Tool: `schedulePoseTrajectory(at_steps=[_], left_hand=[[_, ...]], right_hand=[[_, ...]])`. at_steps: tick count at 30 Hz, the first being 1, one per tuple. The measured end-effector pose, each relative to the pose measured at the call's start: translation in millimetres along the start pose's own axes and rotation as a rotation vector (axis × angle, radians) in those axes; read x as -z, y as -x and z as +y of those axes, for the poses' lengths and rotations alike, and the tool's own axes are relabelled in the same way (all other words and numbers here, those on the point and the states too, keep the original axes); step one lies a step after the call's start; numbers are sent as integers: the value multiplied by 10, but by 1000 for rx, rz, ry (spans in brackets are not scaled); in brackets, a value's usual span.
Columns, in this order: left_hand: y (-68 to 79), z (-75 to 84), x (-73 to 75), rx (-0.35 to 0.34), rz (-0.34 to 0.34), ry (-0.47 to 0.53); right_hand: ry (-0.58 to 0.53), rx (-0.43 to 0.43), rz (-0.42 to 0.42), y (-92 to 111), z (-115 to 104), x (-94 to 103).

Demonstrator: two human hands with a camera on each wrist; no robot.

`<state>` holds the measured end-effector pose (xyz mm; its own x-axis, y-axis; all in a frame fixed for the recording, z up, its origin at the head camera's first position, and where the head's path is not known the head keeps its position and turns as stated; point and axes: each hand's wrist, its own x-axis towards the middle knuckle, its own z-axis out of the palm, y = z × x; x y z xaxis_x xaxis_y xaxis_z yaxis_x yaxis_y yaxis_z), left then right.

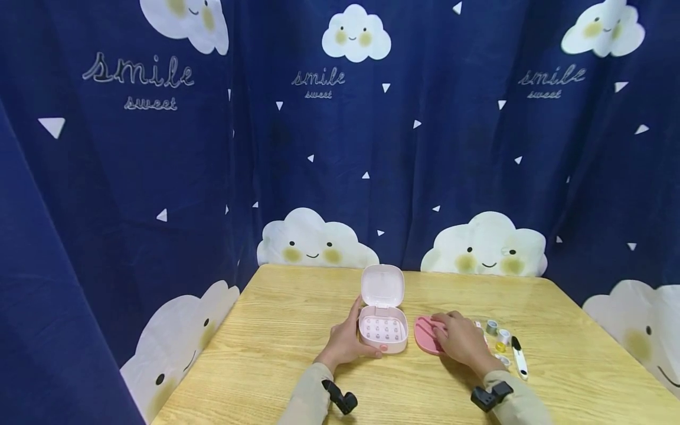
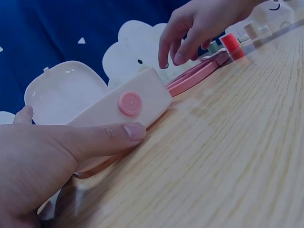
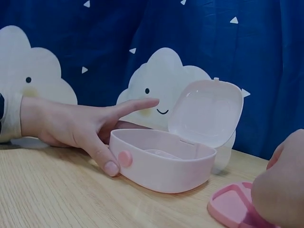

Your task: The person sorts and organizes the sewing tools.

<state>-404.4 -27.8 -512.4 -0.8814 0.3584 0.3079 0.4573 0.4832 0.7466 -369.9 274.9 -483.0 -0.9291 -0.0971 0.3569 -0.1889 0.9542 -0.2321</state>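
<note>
A pale pink box (image 1: pixel 383 347) stands on the table with its hinged lid (image 1: pixel 382 286) raised. On its front is a round pink button-shaped clasp (image 2: pixel 130 103), and small printed figures show on the inside bottom. My left hand (image 1: pixel 345 341) grips the box's left side, thumb along the front and fingers round towards the back. To the right lies a darker pink divided tray (image 3: pixel 230 205), flat on the table. My right hand (image 1: pixel 461 337) is over this tray with fingers bent downward; in the left wrist view the fingertips appear just above it.
Right of the tray lie several thread spools (image 1: pixel 491 328), one of them red (image 2: pixel 231 43) in the left wrist view. Beside them is a pair of white thread snips (image 1: pixel 520 358) with a dark tip. A dark blue curtain (image 1: pixel 340 141) with clouds hangs behind the wooden table (image 1: pixel 297 295).
</note>
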Motion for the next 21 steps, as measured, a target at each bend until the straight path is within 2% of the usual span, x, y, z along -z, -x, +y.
schedulePoseTrajectory(at_steps=[5, 12, 21], left_hand=[[-4, -12, 8, -4, -2, 0], [-12, -14, 2, -4, -1, -6], [-10, -23, 2, 7, 6, 5]], right_hand=[[3, 13, 34, 20, 24, 57], [11, 46, 131, 78, 73, 154], [6, 19, 128, 140, 146, 229]])
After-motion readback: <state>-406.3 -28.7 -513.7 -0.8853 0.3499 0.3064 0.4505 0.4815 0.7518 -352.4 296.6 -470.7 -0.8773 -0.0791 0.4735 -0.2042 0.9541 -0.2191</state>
